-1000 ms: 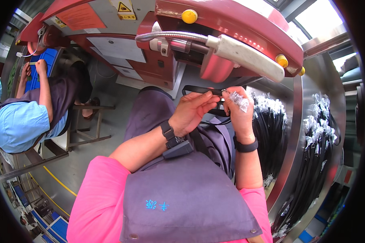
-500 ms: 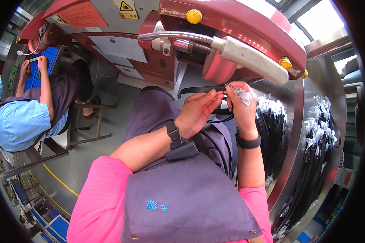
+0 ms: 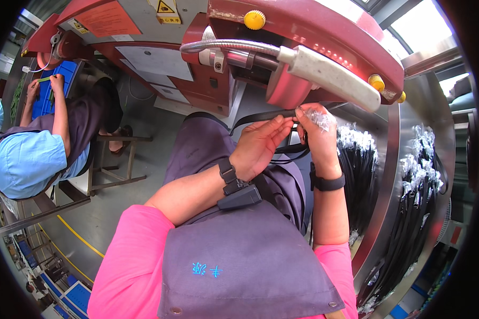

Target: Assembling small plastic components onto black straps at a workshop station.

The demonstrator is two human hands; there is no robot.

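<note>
A narrow black strap [image 3: 261, 115] is stretched between my two hands, just below a reddish wheel on the machine. My left hand [image 3: 258, 144] pinches it between thumb and fingertips, with the strap's free part curving out to the left. Close beside it, my right hand [image 3: 318, 135] also grips the strap with its fingers closed. Crumpled clear plastic wrap [image 3: 319, 120] shows at the back of the right hand. Below the hands, more of the black strap hangs in loops [image 3: 291, 152], partly hidden by the fingers.
The wheel [image 3: 288, 87] and a pale lamp head [image 3: 332, 80] hang right above my hands. At right, metal racks hold bundles of black straps [image 3: 356, 175] with plastic-wrapped ends. A co-worker in blue [image 3: 34, 159] sits at left beside a blue bin [image 3: 65, 72].
The strap's stretch left of my hands has tilted, its left bend now slightly lower. Both hands keep their grip in nearly the same place.
</note>
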